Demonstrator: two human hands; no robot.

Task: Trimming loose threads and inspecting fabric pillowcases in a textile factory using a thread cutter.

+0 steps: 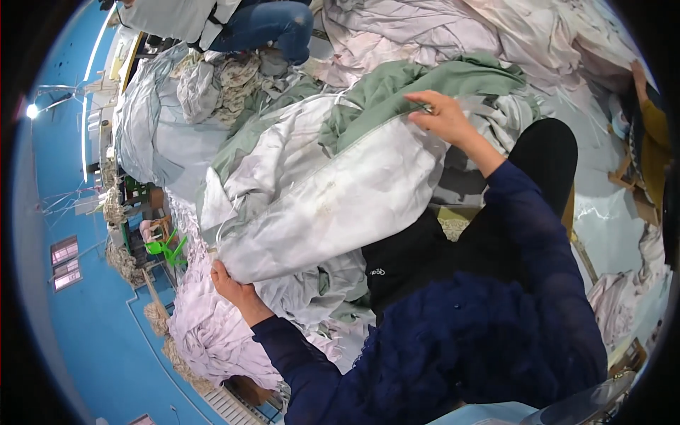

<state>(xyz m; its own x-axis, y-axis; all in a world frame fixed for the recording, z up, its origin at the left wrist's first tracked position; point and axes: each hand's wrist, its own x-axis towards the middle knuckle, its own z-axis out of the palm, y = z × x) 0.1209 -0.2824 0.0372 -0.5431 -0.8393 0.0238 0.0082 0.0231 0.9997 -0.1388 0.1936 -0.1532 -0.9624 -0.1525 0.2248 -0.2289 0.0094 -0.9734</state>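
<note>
A white cloth panel point(340, 212) with small faint stains stretches across my lap, joined or lying next to green fabric point(397, 92) along its far side. Its lower-left corner is pinched in my left hand point(237, 292), fingers closed on the edge. My right hand point(448, 122) is over the panel's far right end, index finger and thumb apart and pointing left. Whether its fingertips touch the cloth edge I cannot tell. Crumpled white and green folds point(262, 152) of fabric lie beyond and beneath the panel.
Heaps of pale pink cloth point(418, 32) rise at the far side, with another pink heap point(212, 333) at lower left. A seated person in jeans point(265, 32) is at the top left; a co-worker's arm point(652, 120) shows far right. A bright green object point(168, 248) stands left.
</note>
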